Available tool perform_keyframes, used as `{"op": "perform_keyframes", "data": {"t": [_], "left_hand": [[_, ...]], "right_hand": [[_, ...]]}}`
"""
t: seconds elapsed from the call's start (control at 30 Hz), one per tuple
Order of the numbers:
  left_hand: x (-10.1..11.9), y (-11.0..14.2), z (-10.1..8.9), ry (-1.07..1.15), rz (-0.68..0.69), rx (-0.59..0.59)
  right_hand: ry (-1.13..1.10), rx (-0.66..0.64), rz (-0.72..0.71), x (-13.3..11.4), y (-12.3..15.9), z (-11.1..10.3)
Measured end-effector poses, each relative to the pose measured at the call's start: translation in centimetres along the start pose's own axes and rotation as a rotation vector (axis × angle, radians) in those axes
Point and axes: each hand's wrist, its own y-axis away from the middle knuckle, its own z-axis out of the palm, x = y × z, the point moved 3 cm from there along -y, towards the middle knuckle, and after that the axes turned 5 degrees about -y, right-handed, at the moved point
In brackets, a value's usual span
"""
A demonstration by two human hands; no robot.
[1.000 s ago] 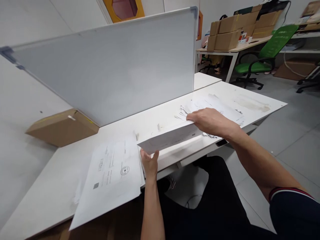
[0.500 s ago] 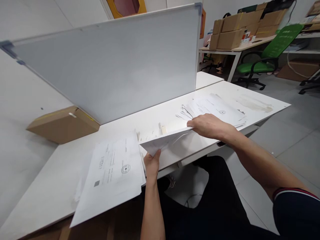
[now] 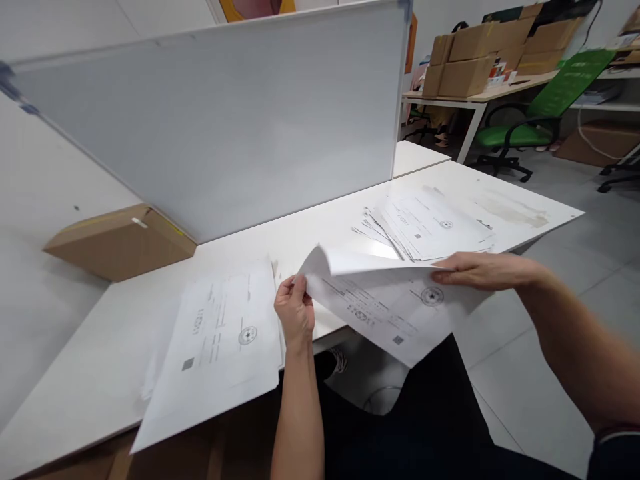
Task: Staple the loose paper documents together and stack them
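Between my hands is a white printed sheet of paper [image 3: 385,303], bent along its upper edge, with a round stamp and small print showing. My left hand [image 3: 296,310] pinches its left corner between thumb and fingers. At the opposite end, my right hand [image 3: 467,270] grips the upper right edge, thumb on top. The sheet hangs tilted over the desk's front edge. To the left lies a stack of printed sheets [image 3: 225,353], whose near corner juts past the edge. A second, fanned stack of papers [image 3: 425,223] rests on the desk beyond my right hand.
A large whiteboard [image 3: 225,127] stands along the back of the white desk [image 3: 80,353]. One cardboard box [image 3: 120,250] sits by the wall at left. Farther right are a green chair [image 3: 545,110] and a table with stacked cartons [image 3: 463,73].
The sheet has turned from nearly edge-on to showing its printed face, and its upper edge has curled. My right hand has moved right and slightly down; my left hand has shifted slightly up.
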Motion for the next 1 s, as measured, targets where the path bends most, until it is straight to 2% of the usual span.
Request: {"op": "perform_keyframes", "data": {"t": [0.17, 0.27, 0.33, 0.5, 0.83, 1.0], "left_hand": [[-3.3, -0.8, 0.3, -0.548, 0.040, -0.145], [-4.8, -0.9, -0.3, -0.660, 0.137, -0.094], [-5.1, -0.8, -0.4, -0.703, 0.197, -0.074], [-4.8, -0.3, -0.1, -0.783, 0.290, -0.120], [-4.8, -0.2, 0.0, -0.834, 0.418, -0.236], [-4.4, 0.1, 0.7, -0.959, 0.416, -0.315]], "right_hand": [[-0.363, 0.102, 0.213, 7.0, 0.1, 4.7], [-0.578, 0.096, 0.286, 10.5, 0.4, 8.3], [-0.731, 0.133, 0.346, 11.8, 0.8, 10.0], [-0.951, 0.241, 0.440, 11.7, 1.5, 12.0], [-0.993, 0.330, 0.509, 11.6, 0.8, 12.2], [-0.999, 0.302, 0.480, 11.7, 0.0, 12.4]]}}
